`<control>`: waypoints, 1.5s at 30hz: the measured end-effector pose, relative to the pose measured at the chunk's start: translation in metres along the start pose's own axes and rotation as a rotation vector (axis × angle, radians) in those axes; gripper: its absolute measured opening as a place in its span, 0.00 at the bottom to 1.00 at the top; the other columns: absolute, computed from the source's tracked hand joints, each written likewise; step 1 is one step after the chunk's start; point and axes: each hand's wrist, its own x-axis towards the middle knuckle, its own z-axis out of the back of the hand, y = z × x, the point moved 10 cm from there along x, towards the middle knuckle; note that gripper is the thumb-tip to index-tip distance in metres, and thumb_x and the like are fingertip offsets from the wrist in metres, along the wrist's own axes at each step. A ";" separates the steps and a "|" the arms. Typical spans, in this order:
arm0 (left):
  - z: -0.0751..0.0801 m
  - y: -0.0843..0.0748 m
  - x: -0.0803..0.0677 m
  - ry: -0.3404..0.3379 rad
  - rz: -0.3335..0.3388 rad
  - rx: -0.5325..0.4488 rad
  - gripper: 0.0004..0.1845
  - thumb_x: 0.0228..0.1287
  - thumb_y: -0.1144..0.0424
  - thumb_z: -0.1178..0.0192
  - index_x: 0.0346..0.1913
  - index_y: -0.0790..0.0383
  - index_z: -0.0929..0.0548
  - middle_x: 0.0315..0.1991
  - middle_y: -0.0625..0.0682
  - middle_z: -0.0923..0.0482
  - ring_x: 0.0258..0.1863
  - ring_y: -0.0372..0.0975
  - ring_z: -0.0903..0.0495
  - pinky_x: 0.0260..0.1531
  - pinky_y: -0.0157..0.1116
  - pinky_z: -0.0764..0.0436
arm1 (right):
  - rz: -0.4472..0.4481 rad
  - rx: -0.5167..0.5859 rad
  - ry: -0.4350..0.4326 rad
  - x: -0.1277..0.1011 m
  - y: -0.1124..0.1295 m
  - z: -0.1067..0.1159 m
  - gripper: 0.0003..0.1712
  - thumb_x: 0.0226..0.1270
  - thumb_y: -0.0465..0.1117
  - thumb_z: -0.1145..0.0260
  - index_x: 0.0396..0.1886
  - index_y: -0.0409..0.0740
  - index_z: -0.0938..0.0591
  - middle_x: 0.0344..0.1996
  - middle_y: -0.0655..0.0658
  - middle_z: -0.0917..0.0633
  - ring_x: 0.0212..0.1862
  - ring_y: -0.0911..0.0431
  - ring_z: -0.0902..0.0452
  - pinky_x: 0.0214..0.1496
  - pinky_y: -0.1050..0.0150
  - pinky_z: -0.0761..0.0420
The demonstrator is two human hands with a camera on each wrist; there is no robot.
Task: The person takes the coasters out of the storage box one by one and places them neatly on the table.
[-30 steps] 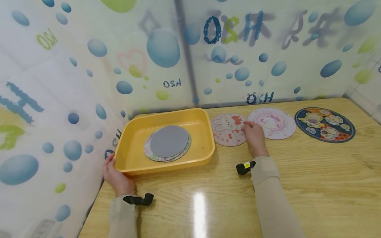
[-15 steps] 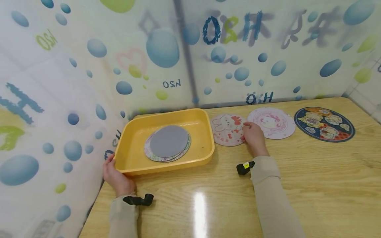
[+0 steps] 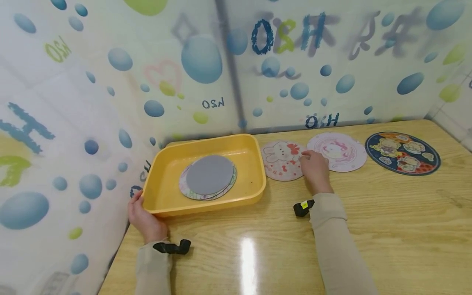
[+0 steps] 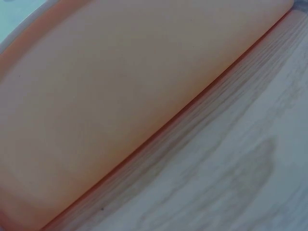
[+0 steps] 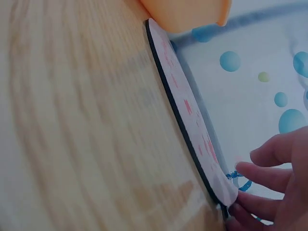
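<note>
A round pink mouse pad with a rabbit and red bow print lies flat beside the tray. My right hand is at its right edge. In the right wrist view, the lower fingers of the right hand touch the rim of the pad, which has a dark underside; thumb and forefinger stay off it. My left hand rests against the front-left corner of the yellow tray, fingertips along its outer wall. The left wrist view shows the tray wall on the table, but not the hand.
Inside the tray is a stack of round pads, a grey one on top. A white and pink pad and a dark blue pad lie to the right on the wooden table. A patterned curtain borders the back.
The fingers of my right hand have shifted slightly at the edge of the pink pad. The left hand, the tray and the pads stay where they were.
</note>
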 end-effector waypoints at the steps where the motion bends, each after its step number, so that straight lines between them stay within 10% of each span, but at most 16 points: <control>1: 0.000 0.000 0.000 0.001 0.001 0.002 0.16 0.64 0.63 0.52 0.52 0.65 0.26 0.56 0.53 0.34 0.53 0.47 0.31 0.52 0.40 0.30 | 0.006 0.019 0.008 0.000 0.000 -0.001 0.25 0.66 0.47 0.56 0.61 0.44 0.33 0.58 0.39 0.33 0.58 0.43 0.43 0.57 0.47 0.39; 45: -0.001 0.000 -0.001 0.019 0.000 0.017 0.16 0.65 0.62 0.54 0.53 0.63 0.27 0.59 0.53 0.36 0.54 0.46 0.31 0.52 0.39 0.30 | -0.019 0.133 0.090 -0.002 0.007 -0.016 0.34 0.67 0.48 0.57 0.69 0.44 0.54 0.67 0.39 0.49 0.66 0.44 0.53 0.64 0.46 0.50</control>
